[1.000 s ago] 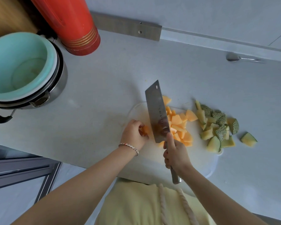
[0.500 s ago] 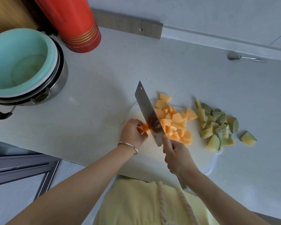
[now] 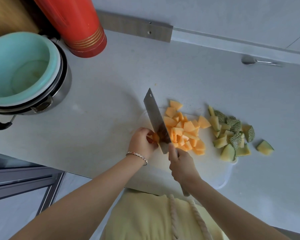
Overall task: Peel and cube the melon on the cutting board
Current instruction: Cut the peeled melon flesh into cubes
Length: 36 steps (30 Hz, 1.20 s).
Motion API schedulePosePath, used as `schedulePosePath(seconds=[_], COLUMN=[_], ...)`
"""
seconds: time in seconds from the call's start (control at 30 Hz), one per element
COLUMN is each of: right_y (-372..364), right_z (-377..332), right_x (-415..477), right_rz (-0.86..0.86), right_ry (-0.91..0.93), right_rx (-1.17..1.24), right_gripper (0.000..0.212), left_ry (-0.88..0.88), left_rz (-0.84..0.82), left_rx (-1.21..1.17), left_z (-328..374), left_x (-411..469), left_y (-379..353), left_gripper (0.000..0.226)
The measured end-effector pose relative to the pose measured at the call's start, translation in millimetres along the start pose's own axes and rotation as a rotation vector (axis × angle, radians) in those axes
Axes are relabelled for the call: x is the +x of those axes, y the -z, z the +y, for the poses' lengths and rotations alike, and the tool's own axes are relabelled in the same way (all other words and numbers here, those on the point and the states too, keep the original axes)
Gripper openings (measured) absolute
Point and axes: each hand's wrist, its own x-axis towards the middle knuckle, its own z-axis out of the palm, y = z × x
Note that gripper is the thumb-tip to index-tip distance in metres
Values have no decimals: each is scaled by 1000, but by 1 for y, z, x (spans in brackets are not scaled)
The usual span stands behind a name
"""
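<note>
On the white cutting board (image 3: 213,163) lies a heap of orange melon cubes (image 3: 184,130). To its right is a pile of green netted rind pieces (image 3: 232,134), with one rind piece (image 3: 265,147) off the board on the counter. My left hand (image 3: 142,141) pinches a small orange melon piece (image 3: 155,137) at the board's left edge. My right hand (image 3: 182,163) grips the handle of a cleaver (image 3: 157,121), whose blade stands against that piece, between it and the cubes.
A metal pot (image 3: 59,94) holding a stacked teal bowl (image 3: 19,66) sits at the left. A red thermos (image 3: 78,23) stands behind it. A metal spoon (image 3: 256,61) lies by the back wall at the right. The counter's front edge runs just below my wrists.
The cleaver blade has swung from nearly upright to tilted left and shifted toward the piece in my left hand. Several cubes now lie spread out to the blade's right.
</note>
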Motion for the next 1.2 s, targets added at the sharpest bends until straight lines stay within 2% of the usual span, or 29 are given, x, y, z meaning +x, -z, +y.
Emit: schedulePosePath(seconds=[0.2, 0.37, 0.63, 0.9, 1.1, 1.2], right_y=[22, 30, 19, 13, -4, 2], right_z=[-14, -12, -4, 11, 4, -3], right_x=[5, -13, -13, -13, 2, 7], right_rz=[-7, -24, -5, -5, 14, -32], right_ry=[-78, -51, 48, -29, -22, -75], right_rx=[201, 183, 3, -31, 57, 166], right_gripper=[48, 47, 49, 50, 48, 49], left_ry=[-11, 1, 47, 78, 112, 96], left_rz=[32, 36, 10, 32, 50, 26], left_rx=[-68, -142, -54, -62, -79, -95], left_z=[-2, -3, 6, 8, 9, 9], left_x=[0, -2, -4, -4, -5, -5], left_y=[-6, -9, -4, -6, -5, -4], left_gripper=[13, 19, 20, 19, 16, 12])
